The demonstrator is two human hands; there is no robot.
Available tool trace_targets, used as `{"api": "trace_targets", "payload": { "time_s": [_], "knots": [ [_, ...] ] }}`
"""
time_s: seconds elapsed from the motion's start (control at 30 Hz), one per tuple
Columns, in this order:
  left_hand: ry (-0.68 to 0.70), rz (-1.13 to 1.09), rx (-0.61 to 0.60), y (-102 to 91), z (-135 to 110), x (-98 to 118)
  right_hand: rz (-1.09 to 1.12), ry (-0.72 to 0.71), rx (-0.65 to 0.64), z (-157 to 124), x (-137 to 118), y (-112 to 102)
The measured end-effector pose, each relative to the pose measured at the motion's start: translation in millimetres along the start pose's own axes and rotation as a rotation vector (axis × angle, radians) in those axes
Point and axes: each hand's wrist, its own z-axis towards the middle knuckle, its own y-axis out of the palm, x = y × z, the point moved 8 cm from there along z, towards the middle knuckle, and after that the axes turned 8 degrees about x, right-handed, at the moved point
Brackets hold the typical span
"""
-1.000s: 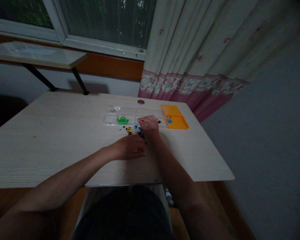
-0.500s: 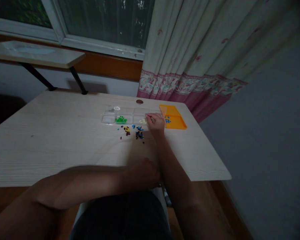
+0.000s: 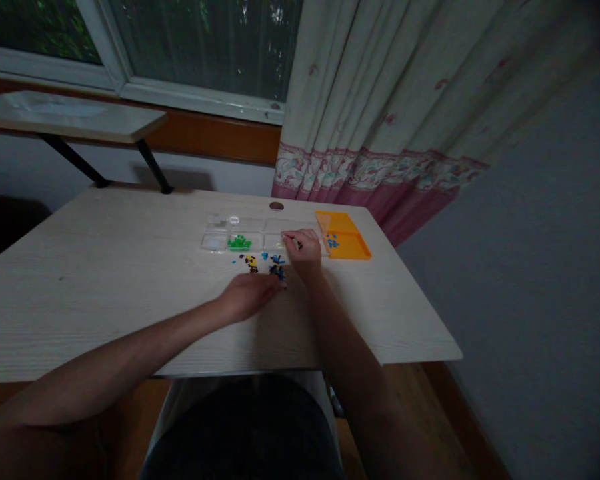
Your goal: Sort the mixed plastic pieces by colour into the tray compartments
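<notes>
My right hand [image 3: 305, 252] is over the clear compartment box [image 3: 215, 242], its fingers pinched together above a compartment with a few pale yellow pieces [image 3: 280, 245]. Anything between those fingertips is too small to make out. My left hand [image 3: 253, 295] is low over the table, fingers drawn together, fingertips at the near edge of a pile of blue and dark pieces [image 3: 277, 270]. What it holds, if anything, is hidden. Left of that pile lie yellow and brown pieces [image 3: 251, 262]. Green pieces [image 3: 239, 243] fill part of another compartment.
An orange tray [image 3: 353, 245] holding several blue pieces [image 3: 333, 241] stands at the box's right end. Behind the box lies a dark oval object [image 3: 277, 207]. A raised shelf [image 3: 130, 125] stands at back left; a curtain [image 3: 350, 160] hangs behind the table.
My left hand has come up from the table's near edge to the blue and dark pile. My right hand has shifted slightly left over the box, still pinched.
</notes>
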Motion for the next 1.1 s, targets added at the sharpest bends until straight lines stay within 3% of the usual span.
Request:
{"api": "trace_targets", "payload": {
  "time_s": [0.1,0.2,0.33,0.47,0.77,1.1],
  "knots": [
    [-0.213,-0.385,0.211,-27.1,15,-59,0.041,-0.055,-0.088,-5,-20,13],
    [-0.342,-0.833,0.373,-32.4,17,-88,0.088,-0.136,-0.174,-13,-45,23],
    [-0.39,-1.054,0.384,-26.1,14,-89,0.124,-0.21,-0.234,-18,-68,26],
    [-0.492,-1.193,0.368,-21.3,10,-92,0.12,-0.212,-0.265,-18,-75,23],
    [-0.503,-1.203,0.401,-19.3,12,-96,-0.034,-0.234,-0.327,-21,-78,29],
    [-0.496,-1.147,0.401,-16.6,13,-100,-0.031,-0.246,-0.341,-22,-76,29]
  ]
}}
